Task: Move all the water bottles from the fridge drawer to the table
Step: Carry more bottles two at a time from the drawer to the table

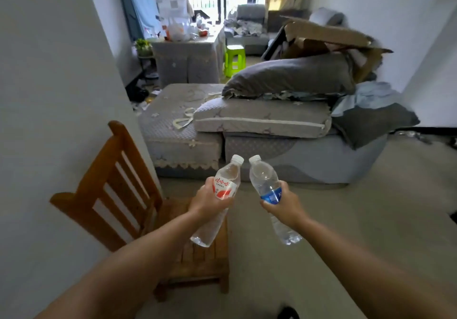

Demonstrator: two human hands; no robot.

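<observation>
- My left hand (206,198) has its fingers wrapped round the middle of a red-labelled bottle (218,196), over the label, so the bottle tilts with its white cap up and away from me and its base hanging down over the wooden chair (118,195).
- My right hand (284,201) is closed the same way round a blue-labelled bottle (269,192), gripped at the label band; its cap leans inward towards the other cap, the two necks near each other but apart.
- Gripping at the waist looks sensible to me: the label area is the stiffest part of thin plastic, and holding mid-body keeps each bottle balanced while I walk.
- Both look clear and mostly full, so I expect them to be a little heavy and the walls to give if I squeeze hard.
- The fridge drawer is not in view; I judge this as the carrying leg of the job, one bottle per hand.
- The likely target is the cloth-covered table (188,44) far ahead by the window, already crowded with bags and containers, beside a green stool (235,59).
- Between me and it lie a grey sofa block (183,126) stacked with cushions (262,118), so I would steer round it.
- How many bottles remain in the drawer I cannot tell.
</observation>
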